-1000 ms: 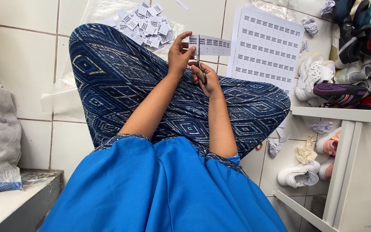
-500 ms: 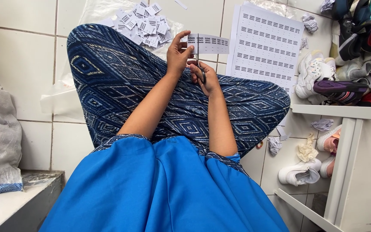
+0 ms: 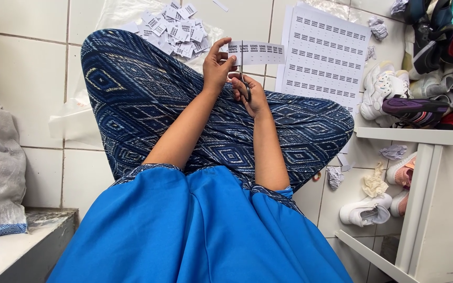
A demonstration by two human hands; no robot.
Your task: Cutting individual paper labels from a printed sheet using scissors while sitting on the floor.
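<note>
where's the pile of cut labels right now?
Head view, upper centre-left: the pile of cut labels lies on clear plastic on the tiled floor, beyond the raised knee and just left of the left hand.

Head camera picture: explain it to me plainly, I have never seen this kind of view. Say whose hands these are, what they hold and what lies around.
The one camera sits on a person's head and looks down at their lap, so both hands are their own. The left hand pinches a paper strip of printed labels. The right hand works scissors whose blades stand upright across that strip. On the tiled floor beyond the knees lie a pile of cut labels and uncut label sheets. At right, a white shelf carries shoes.
</note>
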